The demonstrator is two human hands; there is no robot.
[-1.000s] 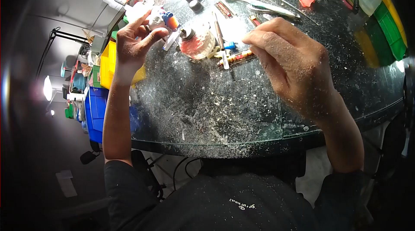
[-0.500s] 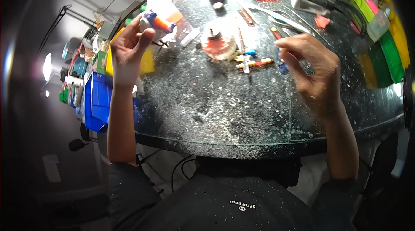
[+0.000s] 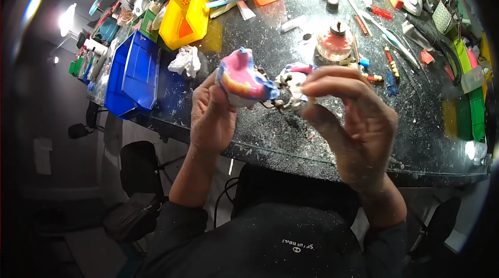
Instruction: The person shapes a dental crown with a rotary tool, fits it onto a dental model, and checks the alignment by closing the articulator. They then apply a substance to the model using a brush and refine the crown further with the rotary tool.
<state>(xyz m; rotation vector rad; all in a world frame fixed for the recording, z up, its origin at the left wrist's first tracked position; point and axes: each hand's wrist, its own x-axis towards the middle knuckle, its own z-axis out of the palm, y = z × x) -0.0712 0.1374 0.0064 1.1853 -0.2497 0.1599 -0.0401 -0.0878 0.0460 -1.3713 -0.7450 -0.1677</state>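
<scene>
My left hand (image 3: 212, 117) grips a dental model (image 3: 241, 78) coated in pink and blue wax, with a yellowish row along its lower edge. Dark metal hinge parts (image 3: 280, 98) join it to a second plaster half (image 3: 295, 79), which also carries pink and blue wax; together they look like an opened dental articulator. Thumb and fingers of my right hand (image 3: 358, 117) are pinched close beside that second half, partly covering it. Something small and pale shows at the fingertips, and I cannot tell what it is.
Behind the hands stands a glass spirit lamp (image 3: 334, 44) with pink liquid. Slim tools (image 3: 397, 44) and a strip of teeth (image 3: 391, 62) lie to its right. At left are a blue bin (image 3: 132, 78), a yellow bin (image 3: 184, 15) and crumpled tissue (image 3: 185, 61). White dust covers the table (image 3: 275, 140).
My left hand has brought the articulator from the upper left toward the middle and turned its waxed side into view. My right hand has come in beside it. The head view has shifted left.
</scene>
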